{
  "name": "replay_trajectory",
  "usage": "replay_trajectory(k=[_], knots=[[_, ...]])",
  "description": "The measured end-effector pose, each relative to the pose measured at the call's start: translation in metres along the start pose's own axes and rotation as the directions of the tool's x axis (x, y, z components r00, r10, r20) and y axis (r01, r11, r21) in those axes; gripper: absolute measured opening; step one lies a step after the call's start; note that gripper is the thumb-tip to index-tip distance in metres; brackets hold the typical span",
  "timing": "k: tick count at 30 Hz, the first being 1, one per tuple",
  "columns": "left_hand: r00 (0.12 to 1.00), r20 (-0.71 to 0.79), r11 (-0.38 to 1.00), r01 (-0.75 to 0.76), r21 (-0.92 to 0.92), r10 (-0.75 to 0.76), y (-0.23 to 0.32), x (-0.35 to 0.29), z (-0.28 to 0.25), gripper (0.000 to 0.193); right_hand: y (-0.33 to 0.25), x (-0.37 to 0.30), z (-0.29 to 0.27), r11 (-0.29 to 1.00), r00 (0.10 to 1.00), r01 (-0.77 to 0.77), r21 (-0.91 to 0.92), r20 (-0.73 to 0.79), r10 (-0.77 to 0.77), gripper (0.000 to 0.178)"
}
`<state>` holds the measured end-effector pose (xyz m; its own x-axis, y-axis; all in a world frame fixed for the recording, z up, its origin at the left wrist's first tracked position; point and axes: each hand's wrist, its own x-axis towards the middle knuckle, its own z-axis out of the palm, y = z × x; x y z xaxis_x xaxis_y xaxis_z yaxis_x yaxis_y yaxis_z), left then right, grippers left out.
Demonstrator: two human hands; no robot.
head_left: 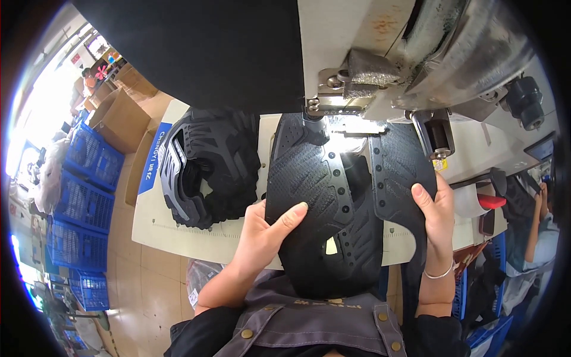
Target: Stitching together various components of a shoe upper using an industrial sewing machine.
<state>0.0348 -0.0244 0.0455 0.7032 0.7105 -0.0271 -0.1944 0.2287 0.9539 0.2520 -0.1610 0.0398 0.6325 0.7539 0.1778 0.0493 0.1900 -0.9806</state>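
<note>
A black textured shoe upper (306,187) with rows of eyelet holes lies flattened under the lit head of a sewing machine (363,65). My left hand (262,235) grips its left edge, thumb on top and fingers beneath. My right hand (437,211) pinches its right side the same way, with a bracelet on that wrist. The upper's far end sits by the machine's needle area, and its near part hangs over the table edge toward my apron (309,324). Left of it rests a pile of folded black and grey shoe uppers (220,160).
The pale worktable (154,229) has a ruler strip along its near edge. Blue crates (80,205) and cardboard boxes (119,119) stand on the left floor. A dark panel (202,53) blocks the upper left. At far right, another person's arm (535,220) handles dark material.
</note>
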Motion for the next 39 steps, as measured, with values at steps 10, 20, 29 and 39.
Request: replay_trajectory(k=[10,20,29,39], knots=[[0.999,0.017,0.994,-0.035,0.106,0.033,0.011,0.014,-0.019,0.02,0.004,-0.019,0.014,0.993,0.992,0.115,-0.034,-0.049,-0.117,0.031],[0.996,0.061,0.978,-0.082,0.191,0.071,0.021,0.029,-0.023,0.024,0.007,-0.01,0.019,0.993,0.991,0.117,0.002,-0.063,-0.117,0.029],[0.998,-0.022,0.98,-0.048,0.191,0.053,0.029,0.058,-0.027,0.023,0.0,0.02,0.027,0.988,0.982,0.154,-0.021,-0.11,-0.155,0.018],[0.979,0.083,0.964,-0.196,0.182,0.184,0.034,0.091,-0.034,0.024,0.002,0.049,0.031,0.98,0.97,0.191,-0.052,-0.143,-0.196,0.016]])
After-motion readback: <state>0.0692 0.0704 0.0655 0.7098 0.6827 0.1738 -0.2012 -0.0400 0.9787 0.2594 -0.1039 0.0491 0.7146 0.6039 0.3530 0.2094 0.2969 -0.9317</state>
